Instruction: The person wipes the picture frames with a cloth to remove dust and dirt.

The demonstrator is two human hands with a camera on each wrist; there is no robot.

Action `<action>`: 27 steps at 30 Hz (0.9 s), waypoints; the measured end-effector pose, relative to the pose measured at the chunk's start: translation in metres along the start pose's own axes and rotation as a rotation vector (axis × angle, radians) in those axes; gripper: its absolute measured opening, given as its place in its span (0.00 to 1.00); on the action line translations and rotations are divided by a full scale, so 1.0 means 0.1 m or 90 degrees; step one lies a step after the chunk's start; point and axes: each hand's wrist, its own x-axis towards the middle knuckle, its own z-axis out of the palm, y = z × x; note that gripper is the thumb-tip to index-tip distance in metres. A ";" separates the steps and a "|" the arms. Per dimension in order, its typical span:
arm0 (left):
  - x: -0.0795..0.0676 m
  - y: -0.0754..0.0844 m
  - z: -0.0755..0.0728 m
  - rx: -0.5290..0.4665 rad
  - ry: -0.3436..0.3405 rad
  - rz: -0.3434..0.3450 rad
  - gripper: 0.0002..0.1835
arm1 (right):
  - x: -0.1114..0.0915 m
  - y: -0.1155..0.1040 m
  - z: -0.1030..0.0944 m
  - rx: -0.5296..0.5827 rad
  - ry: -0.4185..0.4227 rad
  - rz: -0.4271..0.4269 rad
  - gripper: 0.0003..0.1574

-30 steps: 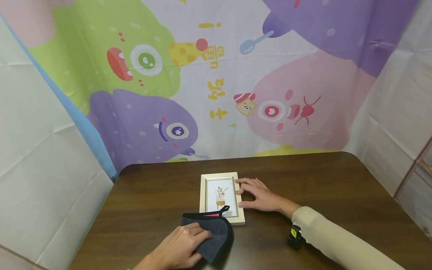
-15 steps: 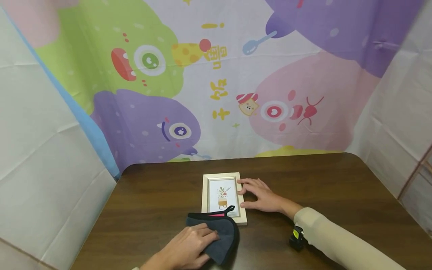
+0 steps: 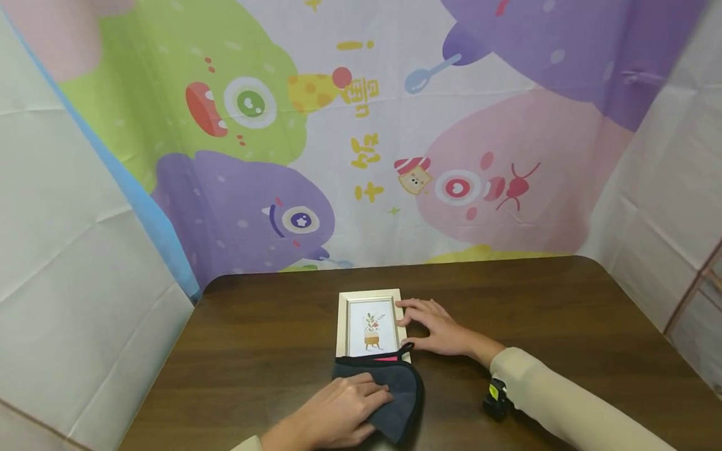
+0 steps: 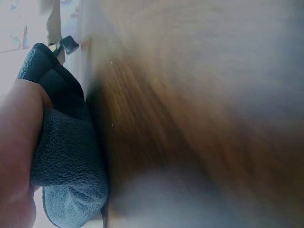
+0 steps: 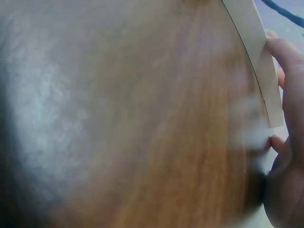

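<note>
A cream-coloured picture frame [image 3: 369,294] lies face up on the table, showing a print of a potted plant. My left hand [image 3: 337,410] grips a dark grey cleaning cloth [image 3: 402,391] with black edging, a small loop and a strip of pink. The cloth covers the frame's near edge. In the left wrist view the fuzzy cloth [image 4: 71,147] is bunched under the hand. My right hand [image 3: 437,329] touches the frame's right side with spread fingertips and thumb. The right wrist view shows the frame's side edge [image 5: 259,61] against those fingers.
The brown wooden table [image 3: 254,332] has rounded far corners. Behind it hangs a cloth backdrop [image 3: 361,238] with cartoon monsters, and pale sheets [image 3: 84,250] close off both sides. A small black device [image 3: 494,401] sits at the right wrist.
My left hand has slid the cloth to the right along the frame's near edge, and more of that edge is covered. My right hand stays against the frame's right side.
</note>
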 end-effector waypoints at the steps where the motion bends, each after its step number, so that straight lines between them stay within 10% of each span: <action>1: 0.03 0.01 0.01 0.003 0.000 0.004 0.22 | 0.00 0.02 0.01 0.000 0.003 -0.003 0.17; 13: 0.27 0.08 0.05 0.042 -0.004 0.030 0.21 | 0.00 -0.09 -0.07 0.030 -0.030 0.030 0.19; 27: 0.08 0.04 0.02 -0.031 -0.017 -0.020 0.24 | 0.01 -0.07 -0.05 0.023 -0.033 0.057 0.15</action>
